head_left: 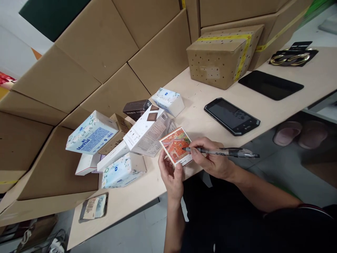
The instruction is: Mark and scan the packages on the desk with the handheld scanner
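Our right fingers (pixel 202 142) grip a pen (pixel 231 152), its tip over the illustrated card (pixel 174 144) clasped by our left fingers (pixel 178 173).

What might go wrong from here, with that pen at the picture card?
A slip of the right hand might leave a stray mark, as the pen points at the picture card. The jumbled, tilted boxes might topple if bumped. The phone lies near the table edge, so it could perhaps get knocked off.
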Demonstrator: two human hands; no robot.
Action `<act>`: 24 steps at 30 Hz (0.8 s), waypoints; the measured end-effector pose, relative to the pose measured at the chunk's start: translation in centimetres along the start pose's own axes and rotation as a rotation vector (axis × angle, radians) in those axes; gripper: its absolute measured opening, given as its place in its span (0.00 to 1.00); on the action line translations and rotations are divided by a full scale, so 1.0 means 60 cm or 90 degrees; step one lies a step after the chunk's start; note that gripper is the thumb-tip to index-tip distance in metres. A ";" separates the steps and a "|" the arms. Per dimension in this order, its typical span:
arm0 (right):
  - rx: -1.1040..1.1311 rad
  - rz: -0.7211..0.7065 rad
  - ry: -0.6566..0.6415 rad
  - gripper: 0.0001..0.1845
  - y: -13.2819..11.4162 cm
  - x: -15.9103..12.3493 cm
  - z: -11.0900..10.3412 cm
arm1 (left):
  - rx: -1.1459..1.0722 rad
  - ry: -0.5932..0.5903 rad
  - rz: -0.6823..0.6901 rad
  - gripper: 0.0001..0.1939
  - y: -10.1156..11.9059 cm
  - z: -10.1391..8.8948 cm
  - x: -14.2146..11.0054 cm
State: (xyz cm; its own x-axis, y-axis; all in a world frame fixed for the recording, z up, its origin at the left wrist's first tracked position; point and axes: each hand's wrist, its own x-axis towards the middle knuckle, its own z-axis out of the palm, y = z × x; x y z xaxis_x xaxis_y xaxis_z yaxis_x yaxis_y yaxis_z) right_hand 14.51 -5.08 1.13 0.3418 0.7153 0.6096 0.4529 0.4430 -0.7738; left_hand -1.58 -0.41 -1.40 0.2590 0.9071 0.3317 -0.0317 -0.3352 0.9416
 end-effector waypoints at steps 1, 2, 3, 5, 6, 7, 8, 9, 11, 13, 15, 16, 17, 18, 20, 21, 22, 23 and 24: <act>-0.007 -0.009 0.000 0.02 -0.001 0.001 0.000 | -0.003 -0.001 -0.001 0.31 0.001 0.000 0.000; -0.014 -0.017 0.001 0.02 -0.002 0.002 0.000 | -0.005 -0.002 -0.001 0.31 0.001 0.001 0.000; -0.021 -0.023 0.001 0.02 -0.004 0.003 0.001 | -0.005 -0.002 -0.002 0.31 0.002 0.001 0.001; -0.037 -0.029 -0.001 0.01 -0.007 0.007 0.002 | -0.004 -0.002 -0.003 0.31 0.003 0.001 0.001; -0.043 -0.033 -0.004 0.02 -0.008 0.008 0.003 | -0.006 -0.002 -0.002 0.31 0.003 0.002 0.001; -0.047 -0.039 -0.007 0.02 -0.009 0.010 0.004 | -0.009 -0.004 -0.001 0.31 0.003 0.002 0.002; -0.050 -0.048 -0.009 0.03 -0.008 0.012 0.005 | -0.014 -0.005 0.001 0.30 0.003 0.002 0.002; -0.051 -0.058 -0.011 0.03 -0.008 0.013 0.006 | -0.018 -0.006 0.004 0.30 0.003 0.001 0.002; -0.049 -0.076 -0.010 0.03 -0.006 0.014 0.008 | -0.019 -0.006 0.006 0.30 0.003 0.001 0.002; -0.043 -0.075 -0.009 0.03 -0.004 0.014 0.009 | -0.014 -0.006 0.005 0.30 0.003 0.001 0.002; -0.036 -0.057 -0.012 0.03 -0.005 0.013 0.008 | -0.004 -0.007 0.003 0.31 0.003 0.000 0.002; -0.033 -0.045 -0.019 0.03 -0.007 0.013 0.007 | 0.003 -0.005 0.001 0.31 0.003 0.000 0.002; -0.030 -0.033 -0.025 0.03 -0.009 0.014 0.006 | 0.010 -0.003 0.001 0.31 0.003 0.001 0.002; -0.029 -0.021 -0.031 0.04 -0.011 0.014 0.005 | 0.016 0.000 0.001 0.31 0.003 0.001 0.002; -0.032 -0.005 -0.042 0.05 -0.014 0.016 0.003 | 0.022 0.006 0.001 0.31 0.003 0.002 0.002; -0.034 -0.001 -0.046 0.06 -0.015 0.017 0.003 | 0.021 0.008 0.001 0.31 0.003 0.002 0.002; -0.036 -0.001 -0.048 0.06 -0.015 0.018 0.002 | 0.016 0.008 0.003 0.31 0.003 0.002 0.002; -0.038 -0.003 -0.048 0.06 -0.015 0.019 0.001 | 0.011 0.008 0.004 0.31 0.003 0.002 0.002; -0.038 -0.010 -0.049 0.06 -0.014 0.019 0.001 | 0.006 0.007 0.004 0.31 0.003 0.002 0.002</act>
State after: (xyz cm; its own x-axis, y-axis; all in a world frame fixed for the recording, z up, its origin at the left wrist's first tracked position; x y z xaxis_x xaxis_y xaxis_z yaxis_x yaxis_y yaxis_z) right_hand 14.50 -4.58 2.47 0.2718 0.7488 0.6045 0.5062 0.4229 -0.7516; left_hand -1.46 -0.37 -1.19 0.2484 0.9075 0.3386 -0.0236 -0.3438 0.9387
